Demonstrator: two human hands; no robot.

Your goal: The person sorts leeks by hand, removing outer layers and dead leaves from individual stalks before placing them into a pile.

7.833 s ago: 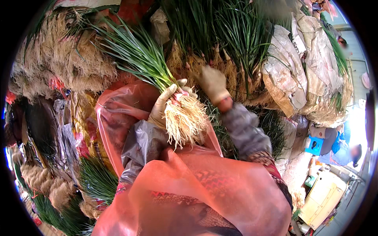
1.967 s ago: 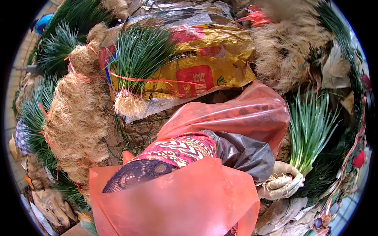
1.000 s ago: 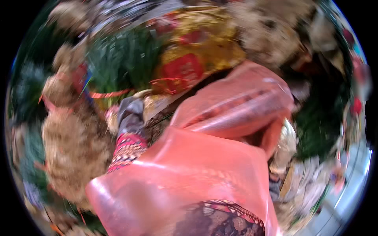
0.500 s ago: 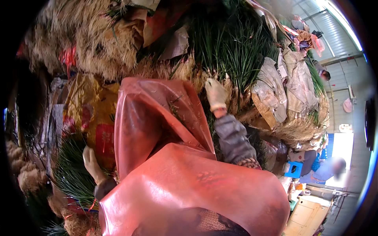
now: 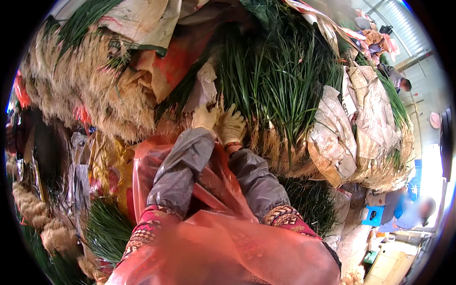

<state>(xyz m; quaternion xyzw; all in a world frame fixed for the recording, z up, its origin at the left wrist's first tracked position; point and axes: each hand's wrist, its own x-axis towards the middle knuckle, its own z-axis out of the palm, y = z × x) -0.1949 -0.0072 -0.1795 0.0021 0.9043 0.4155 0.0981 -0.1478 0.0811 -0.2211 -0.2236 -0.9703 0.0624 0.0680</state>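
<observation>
Both my hands wear cream gloves and rest side by side at the root end of a broad heap of scallions [image 5: 289, 76], with green tops pointing away and pale roots toward me. My left hand [image 5: 205, 118] is closed, its fingers curled down beside a pale sheet [image 5: 202, 88]; what they hold, if anything, is hidden. Just to its right, my right hand [image 5: 231, 125] lies back up on the scallions' lower stems, fingers stretched and slightly apart. A red plastic apron [image 5: 218, 242] covers my lap, and grey sleeves cover my forearms.
Rooty bundles [image 5: 95, 85] are piled at the far left beneath a white sack [image 5: 142, 23]. To the right, crumpled sacks [image 5: 332, 128] cover more bundles. Another scallion bunch [image 5: 107, 230] lies left of my lap. A blue stool [image 5: 374, 215] and a person [image 5: 408, 213] are at the right.
My left hand has come up from the scallion bunch at the lower left to the heap ahead. My right hand has shifted left beside it. The view has shifted too.
</observation>
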